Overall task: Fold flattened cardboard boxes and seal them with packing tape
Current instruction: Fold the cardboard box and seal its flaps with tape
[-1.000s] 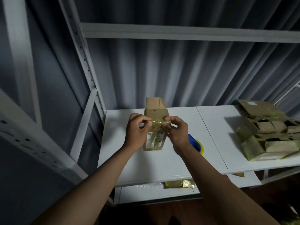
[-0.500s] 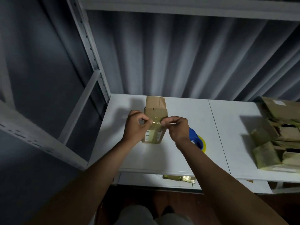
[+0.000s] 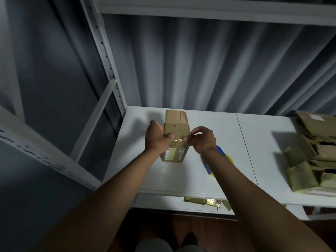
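On worktop [image 3: 181, 175]: box [image 3: 175, 135] upright between hands, long axis vertical. Left hand [image 3: 158, 137] grips box side; right hand [image 3: 200, 140] pinches tape [image 3: 179, 140] at right edge, equally near.

- Both bare forearms reach forward from the lower edge of the view, converging over the white shelf's left panel.
- The left hand [image 3: 157, 137] has its fingers curled, its thumb pressing toward the right.
- The right hand [image 3: 201, 140] pinches with thumb and forefinger, its other fingers curled, knuckles upward.
- The hands sit near each other, fingertips almost meeting.
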